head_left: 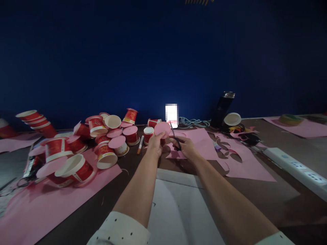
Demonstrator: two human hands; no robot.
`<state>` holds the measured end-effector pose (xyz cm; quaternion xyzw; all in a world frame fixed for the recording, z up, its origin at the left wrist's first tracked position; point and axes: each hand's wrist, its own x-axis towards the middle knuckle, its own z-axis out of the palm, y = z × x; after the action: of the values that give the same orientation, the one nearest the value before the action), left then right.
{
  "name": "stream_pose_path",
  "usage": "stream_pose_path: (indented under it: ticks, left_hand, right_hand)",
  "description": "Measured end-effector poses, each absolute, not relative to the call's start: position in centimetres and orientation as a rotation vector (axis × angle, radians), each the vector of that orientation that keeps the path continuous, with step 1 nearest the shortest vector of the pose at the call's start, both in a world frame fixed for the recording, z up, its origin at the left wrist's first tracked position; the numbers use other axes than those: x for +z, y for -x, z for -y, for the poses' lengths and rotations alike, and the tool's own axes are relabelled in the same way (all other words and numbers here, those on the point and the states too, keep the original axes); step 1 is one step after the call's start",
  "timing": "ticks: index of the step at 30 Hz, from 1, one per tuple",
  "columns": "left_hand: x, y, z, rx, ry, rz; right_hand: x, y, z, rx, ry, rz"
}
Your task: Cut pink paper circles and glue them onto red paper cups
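Pinched in my left hand (154, 144) is a round piece of pink paper (162, 128), held up over the table. Whether a cup sits behind that disc I cannot tell. My right hand (188, 148) is closed on the handles of dark scissors (178, 144), whose blade points up close to the disc's right edge. Beneath the right hand lies a pink sheet (201, 139). A small red-and-white paper cup (148, 135) stands just left of my left hand, with an orange-and-white marker (140, 145) beside it.
Many red paper cups (87, 172), several topped with pink discs, crowd the left. A bright phone-like screen (171, 114) stands ahead, near a coiled cable (195, 122). To the right are a dark flask (222, 108), cut pink sheet (251, 166) and power strip (293, 166).
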<state>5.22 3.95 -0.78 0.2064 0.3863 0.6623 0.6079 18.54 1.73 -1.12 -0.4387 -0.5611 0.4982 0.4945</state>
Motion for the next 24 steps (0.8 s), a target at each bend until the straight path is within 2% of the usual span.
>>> stream_pose_path:
  ticks: [24]
  left_hand:
    - [-0.07,-4.36,-4.02,1.620,-0.546,-0.903]
  right_hand:
    - [-0.77,-18.39,-1.19,1.294,0.989,1.343]
